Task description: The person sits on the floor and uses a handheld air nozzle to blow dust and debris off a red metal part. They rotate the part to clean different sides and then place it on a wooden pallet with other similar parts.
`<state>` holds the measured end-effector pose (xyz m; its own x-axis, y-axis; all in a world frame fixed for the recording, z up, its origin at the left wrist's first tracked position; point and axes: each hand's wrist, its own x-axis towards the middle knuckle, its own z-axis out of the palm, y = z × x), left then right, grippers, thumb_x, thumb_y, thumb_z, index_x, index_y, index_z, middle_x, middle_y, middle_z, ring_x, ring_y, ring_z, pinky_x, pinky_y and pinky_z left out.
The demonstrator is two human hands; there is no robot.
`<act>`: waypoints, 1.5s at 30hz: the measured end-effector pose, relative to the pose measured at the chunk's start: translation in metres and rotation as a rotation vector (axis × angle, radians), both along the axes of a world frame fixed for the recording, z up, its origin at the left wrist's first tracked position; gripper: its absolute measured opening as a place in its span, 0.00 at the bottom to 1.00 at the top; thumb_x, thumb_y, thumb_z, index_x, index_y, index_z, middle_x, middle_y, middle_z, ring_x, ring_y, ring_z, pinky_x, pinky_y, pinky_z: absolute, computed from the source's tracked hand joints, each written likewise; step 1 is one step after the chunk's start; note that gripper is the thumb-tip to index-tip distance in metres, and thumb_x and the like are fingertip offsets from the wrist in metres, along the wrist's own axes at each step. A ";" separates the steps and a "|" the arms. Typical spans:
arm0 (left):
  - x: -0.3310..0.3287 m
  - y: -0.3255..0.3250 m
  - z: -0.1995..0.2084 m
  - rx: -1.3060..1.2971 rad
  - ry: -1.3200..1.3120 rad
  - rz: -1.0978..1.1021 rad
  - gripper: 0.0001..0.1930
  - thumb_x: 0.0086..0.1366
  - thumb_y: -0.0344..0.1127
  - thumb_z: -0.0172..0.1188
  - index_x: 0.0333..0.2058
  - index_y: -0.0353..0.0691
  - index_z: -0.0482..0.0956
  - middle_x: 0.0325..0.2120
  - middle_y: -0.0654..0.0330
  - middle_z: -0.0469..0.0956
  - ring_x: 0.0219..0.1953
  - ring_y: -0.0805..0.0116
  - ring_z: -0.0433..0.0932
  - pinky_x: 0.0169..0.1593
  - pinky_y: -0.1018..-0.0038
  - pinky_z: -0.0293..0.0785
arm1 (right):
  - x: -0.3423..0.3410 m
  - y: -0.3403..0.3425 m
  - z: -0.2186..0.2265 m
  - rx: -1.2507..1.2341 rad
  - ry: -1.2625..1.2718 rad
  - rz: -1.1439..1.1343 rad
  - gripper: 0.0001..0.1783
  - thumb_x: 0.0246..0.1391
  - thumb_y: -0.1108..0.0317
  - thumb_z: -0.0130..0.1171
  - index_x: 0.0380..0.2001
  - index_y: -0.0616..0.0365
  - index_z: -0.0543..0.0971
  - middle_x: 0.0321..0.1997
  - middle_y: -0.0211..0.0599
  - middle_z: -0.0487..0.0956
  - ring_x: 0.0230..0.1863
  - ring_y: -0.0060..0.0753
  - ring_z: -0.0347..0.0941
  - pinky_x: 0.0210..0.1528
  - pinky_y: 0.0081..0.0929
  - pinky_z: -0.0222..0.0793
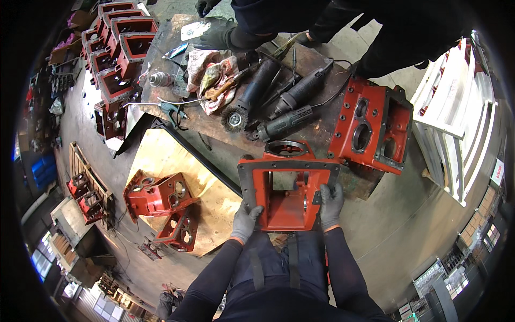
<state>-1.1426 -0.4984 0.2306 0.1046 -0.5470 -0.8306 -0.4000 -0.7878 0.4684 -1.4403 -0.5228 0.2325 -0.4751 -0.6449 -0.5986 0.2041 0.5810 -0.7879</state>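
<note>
A: "Where was the red box (289,206)?"

B: "Before the person's legs (274,264), at the table (214,130). The left hand (247,224) gripped one side of the rim, the right hand (331,206) the other."

A: "The risk?"

B: "It looked heavy; slipping gloves could have dropped it, and a careless swing could have struck the other red box (376,121)."

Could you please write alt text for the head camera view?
A person's gloved left hand and right hand hold a red housing by its sides at a workbench. Power tools and a rag lie on it, a second housing at its right end; another person stands opposite.
</note>
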 end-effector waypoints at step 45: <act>0.000 -0.020 0.019 0.043 -0.156 -0.248 0.36 0.66 0.67 0.63 0.54 0.36 0.78 0.46 0.41 0.85 0.51 0.42 0.83 0.55 0.56 0.77 | -0.020 -0.016 -0.005 -0.101 0.111 0.216 0.17 0.69 0.57 0.65 0.52 0.57 0.78 0.44 0.23 0.80 0.43 0.19 0.72 0.49 0.24 0.71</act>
